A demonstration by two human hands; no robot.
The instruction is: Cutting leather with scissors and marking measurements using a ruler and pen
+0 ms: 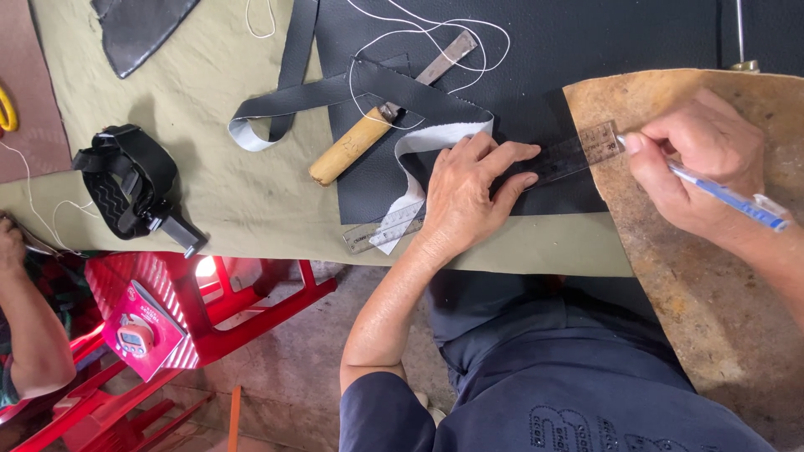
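Observation:
My left hand (469,194) lies flat on a clear plastic ruler (578,152), pressing it across a black leather sheet (544,50) and onto a tan leather piece (720,276). My right hand (695,163) grips a blue pen (729,197), with the tip at the ruler's right end on the tan piece. A black strip with a white underside (419,142) curls under my left hand.
A wooden-handled knife (368,134) and white thread (435,33) lie on the black sheet. A black head strap (130,180) rests on the olive cloth (218,192). A red plastic stool (243,310) stands below. Another person's arm (33,335) is at the left edge.

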